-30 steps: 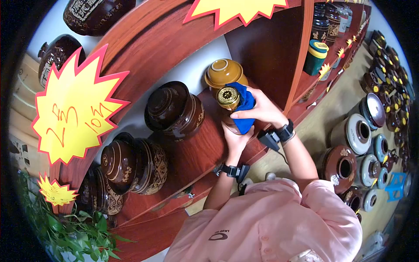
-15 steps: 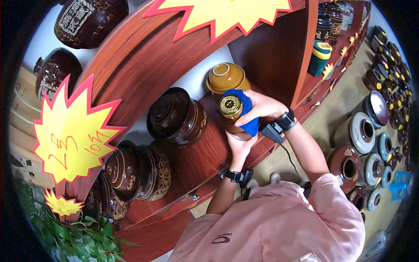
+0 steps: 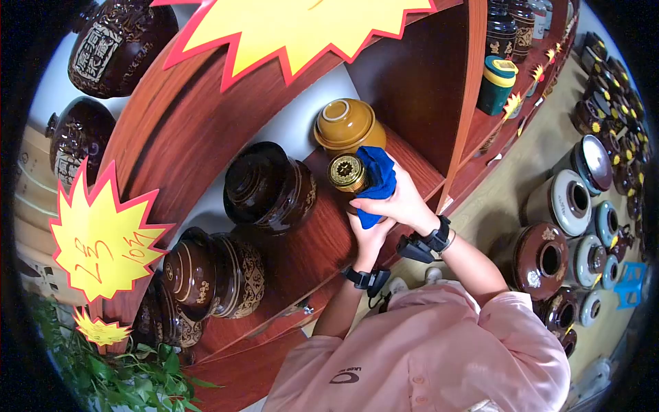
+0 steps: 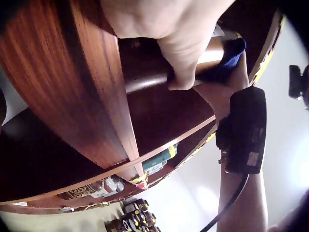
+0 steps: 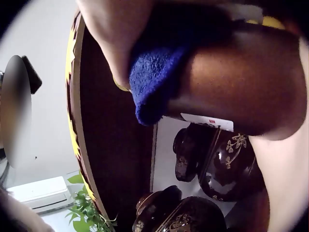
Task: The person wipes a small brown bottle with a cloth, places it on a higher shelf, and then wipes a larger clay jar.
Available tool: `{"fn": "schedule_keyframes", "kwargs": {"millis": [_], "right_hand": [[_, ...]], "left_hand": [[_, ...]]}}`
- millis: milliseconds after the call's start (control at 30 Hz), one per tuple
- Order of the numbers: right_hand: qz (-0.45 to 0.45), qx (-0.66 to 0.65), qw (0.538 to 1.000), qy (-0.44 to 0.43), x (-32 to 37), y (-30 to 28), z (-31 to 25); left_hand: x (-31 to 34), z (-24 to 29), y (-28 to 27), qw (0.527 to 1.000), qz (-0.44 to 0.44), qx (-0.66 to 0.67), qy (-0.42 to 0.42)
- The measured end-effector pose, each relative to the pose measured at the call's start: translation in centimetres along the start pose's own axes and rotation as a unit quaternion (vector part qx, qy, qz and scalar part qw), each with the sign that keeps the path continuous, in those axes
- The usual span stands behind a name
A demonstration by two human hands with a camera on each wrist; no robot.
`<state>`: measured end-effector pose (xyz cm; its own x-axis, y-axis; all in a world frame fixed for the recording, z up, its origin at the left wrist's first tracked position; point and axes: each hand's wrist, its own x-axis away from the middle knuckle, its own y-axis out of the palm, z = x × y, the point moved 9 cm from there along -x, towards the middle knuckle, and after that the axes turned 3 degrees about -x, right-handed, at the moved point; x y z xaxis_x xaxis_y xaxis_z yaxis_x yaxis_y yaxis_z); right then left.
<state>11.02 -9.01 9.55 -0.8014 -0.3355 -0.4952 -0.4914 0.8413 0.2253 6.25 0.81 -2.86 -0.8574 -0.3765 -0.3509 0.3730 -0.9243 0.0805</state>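
Observation:
A brown bottle with a gold cap is held tilted in front of the shelf, its cap toward the head camera. My left hand grips its lower part from below. Blue cloth lies against the side just under the cap, and my right hand presses it there with fingers curled round cloth and bottle. In the right wrist view the cloth is bunched under the right hand, and a white label shows on the bottle. The left wrist view shows the left hand close up.
An upturned yellow bowl sits just behind the bottle. Dark glazed jars stand on the shelf to the left. Star-shaped price signs hang at its edge. Several jars stand on the floor at right.
Bottle and hands have shifted slightly left and down in the head view. The cloth shows more widely beside the cap, with the right hand lower on it. The view itself has also shifted.

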Motion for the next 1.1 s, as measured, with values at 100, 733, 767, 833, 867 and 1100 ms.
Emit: {"fn": "schedule_keyframes", "kwargs": {"millis": [100,733,767,833,867,1100], "right_hand": [[0.03,-0.002,0.999,-0.028,0.5,-0.1,0.5],[0.046,-0.015,0.999,-0.018,3.9,-1.1,3.3],[0.046,-0.024,0.999,-0.007,4.4,-1.1,3.8],[0.046,-0.02,0.999,0.006,5.2,-1.5,5.2],[0.046,-0.007,0.999,0.008,5.7,-1.7,6.1],[0.038,-0.061,0.995,0.063,6.9,-2.2,7.2]], "left_hand": [[-0.3,3.3,0.3,0.997,-0.008,-0.076,0.019],[-0.4,-1.4,-0.6,0.988,-0.115,-0.097,0.036],[-0.5,-1.6,-0.8,0.984,-0.119,-0.126,0.049],[-0.6,-1.2,-0.8,0.979,-0.118,-0.153,0.062],[-0.6,-0.8,-0.8,0.98,-0.113,-0.153,0.061],[0.3,1.1,-1.8,0.93,-0.287,-0.225,-0.041]]}}
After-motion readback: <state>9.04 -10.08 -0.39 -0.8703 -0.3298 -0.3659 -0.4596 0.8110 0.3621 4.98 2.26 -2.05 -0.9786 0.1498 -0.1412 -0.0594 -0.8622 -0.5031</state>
